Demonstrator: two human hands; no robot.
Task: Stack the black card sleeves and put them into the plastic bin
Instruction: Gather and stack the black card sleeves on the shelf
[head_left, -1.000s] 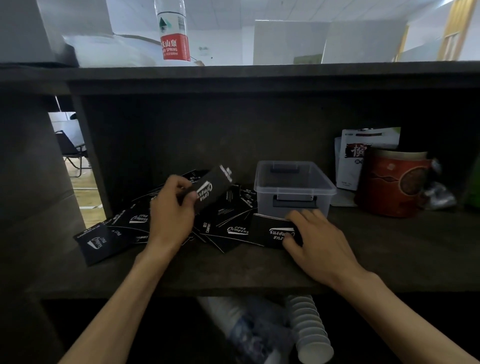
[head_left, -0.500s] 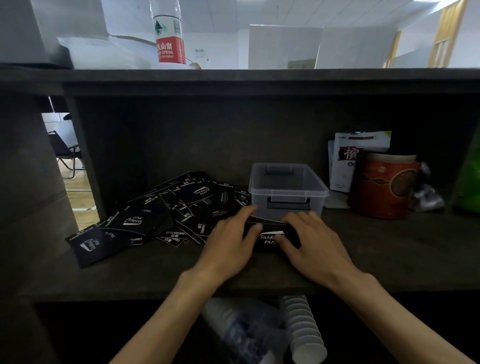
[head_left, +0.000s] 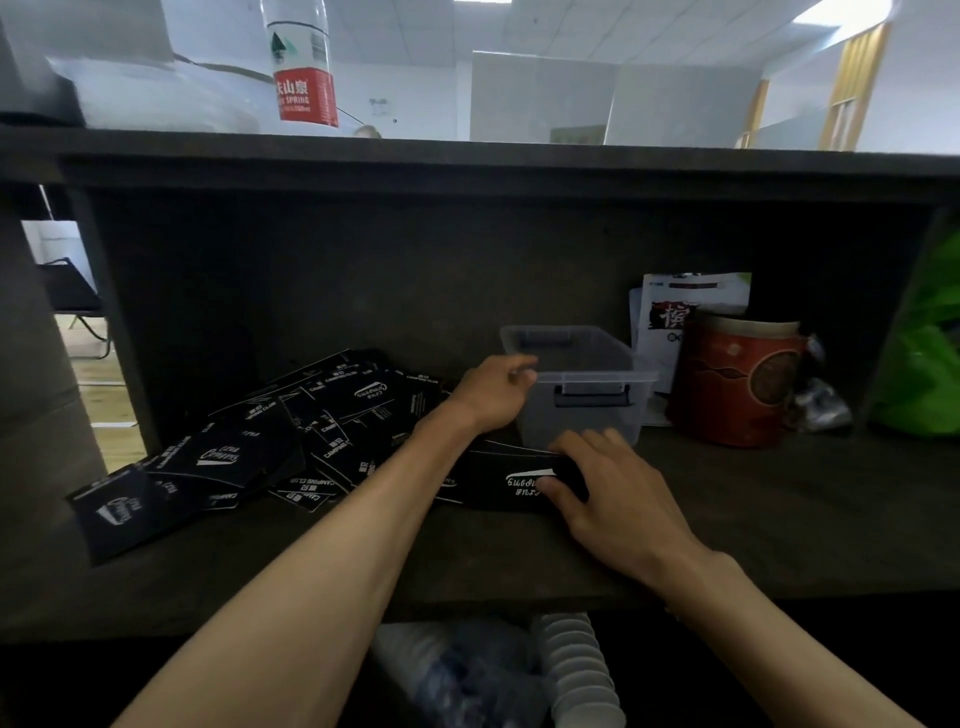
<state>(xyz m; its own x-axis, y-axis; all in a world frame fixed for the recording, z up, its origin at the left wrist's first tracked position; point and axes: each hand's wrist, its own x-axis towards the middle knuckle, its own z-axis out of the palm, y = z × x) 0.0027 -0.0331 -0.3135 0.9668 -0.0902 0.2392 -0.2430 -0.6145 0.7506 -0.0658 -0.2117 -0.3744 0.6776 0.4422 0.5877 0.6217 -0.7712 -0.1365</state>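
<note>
- Black card sleeves (head_left: 332, 415) with white lettering lie in a loose, overlapping heap on the shelf, to the left of the left hand (head_left: 491, 387); one lies apart at the far left edge.
- A small squared stack of sleeves (head_left: 511, 480) sits just in front of the plastic bin (head_left: 582, 384), under the right hand (head_left: 610, 493), whose fingers curl over its right end and thumb presses its top.
- The left hand grips the bin's near-left corner, fingers curled over the rim.
- The bin is clear with a dark handle clip; nothing shows inside it.
- Dark, rough wooden shelf (head_left: 779, 519) with a dark back panel.
- Right of the right hand stand a red tin (head_left: 737, 384), a white packet (head_left: 685, 301) and a green bag (head_left: 924, 364).
- A water bottle (head_left: 301, 67) stands on the top board; a bright office lies beyond.
</note>
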